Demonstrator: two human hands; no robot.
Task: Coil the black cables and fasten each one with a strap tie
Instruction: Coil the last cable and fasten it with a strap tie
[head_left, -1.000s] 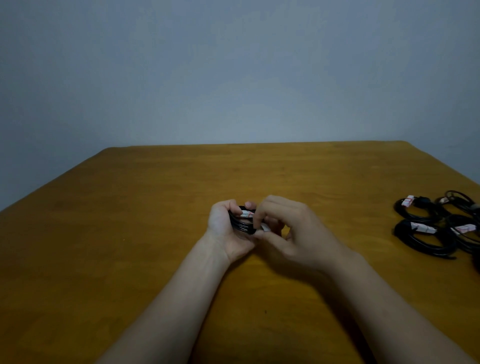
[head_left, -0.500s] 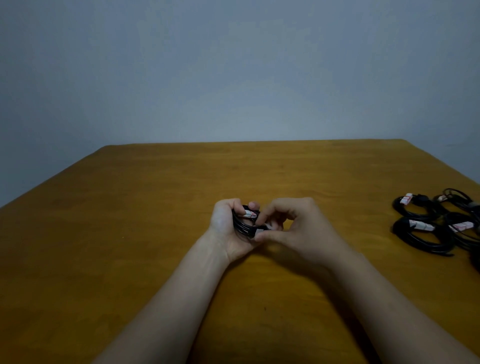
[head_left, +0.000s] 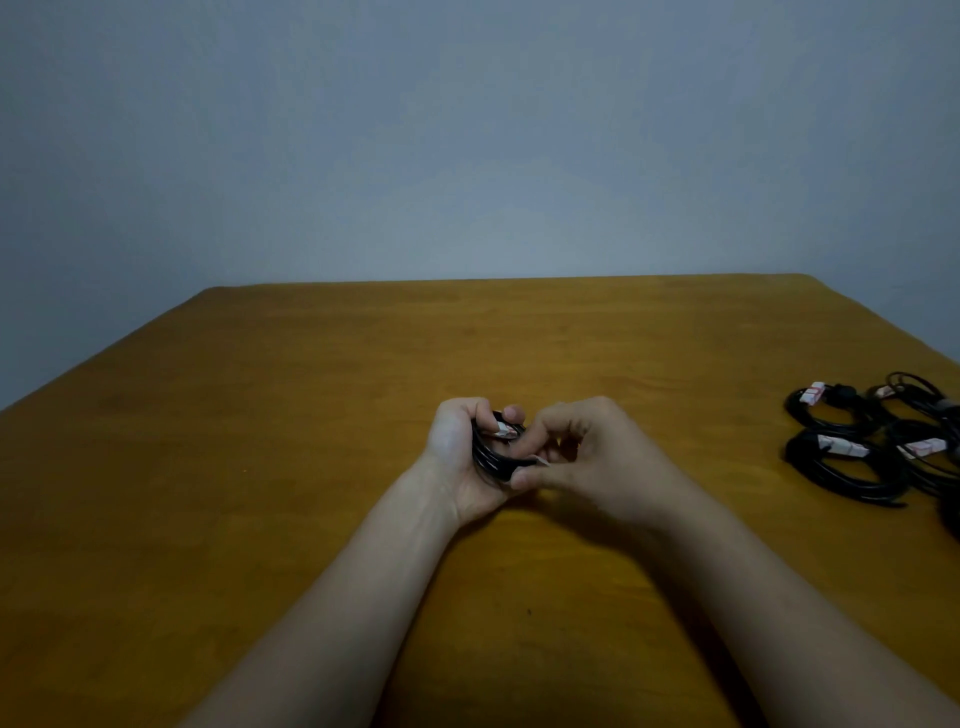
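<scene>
Brown wooden worktop (head_left: 311, 415), with a plain grey wall (head_left: 467, 156) behind its far edge. Two bare forearms come in from the worktop's near edge. The hands meet over the worktop's middle.

Left hand (head_left: 457, 457): palm turned rightward, grip closed round a small black cable coil (head_left: 485, 460). Fingers curl over the top of the coil. Coil is held on edge. Cannot tell whether its lower side touches the worktop.

White-and-pink strap tie (head_left: 503, 430) lies across the coil's upper strands, just under the left fingertips.

Right hand (head_left: 608, 457): grip narrow, thumb and forefinger pinched together against the coil's lower strands, where a pale tip of the strap tie shows. Other fingers curled. Contact is partly hidden, so cannot tell how far the strap is wrapped.

By the worktop's right edge is a cluster of tied black coils (head_left: 841, 473). Each one in view is bound with a white-and-pink strap. They lie flat, touching or overlapping, well apart from the hands.
</scene>
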